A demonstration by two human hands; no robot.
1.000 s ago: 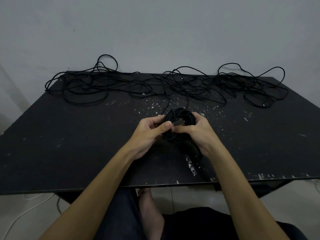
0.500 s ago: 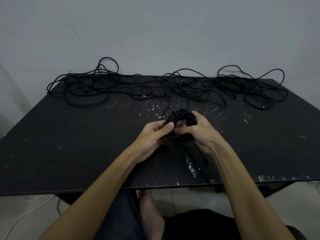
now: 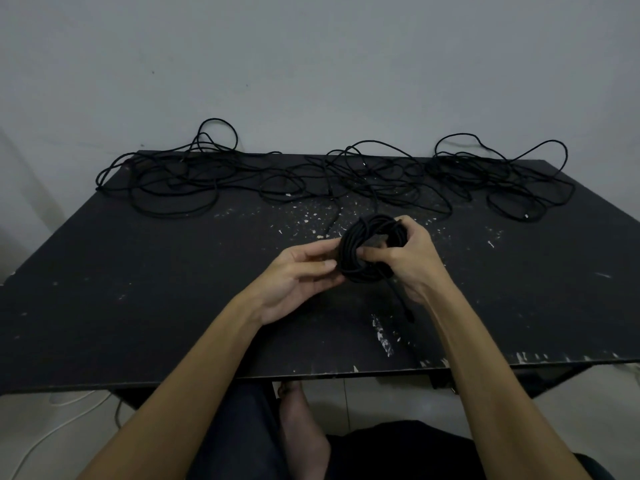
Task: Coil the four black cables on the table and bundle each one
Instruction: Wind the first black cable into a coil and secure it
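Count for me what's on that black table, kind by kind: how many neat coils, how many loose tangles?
Coiled cable, held in both hands: 1
Loose cable tangles along the far edge, left, middle, right: 3
Total: 4 cable heaps, though where one tangle ends is hard to tell.

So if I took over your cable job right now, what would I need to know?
Right hand grips the coiled cable above the table. Left hand touches the coil's left side with its fingers; its grip is unclear. One cable end hangs loose below the coil.
Done: one cable is mostly coiled.
Left: bundle this coil, then untangle, coil and bundle the loose cables along the far edge.
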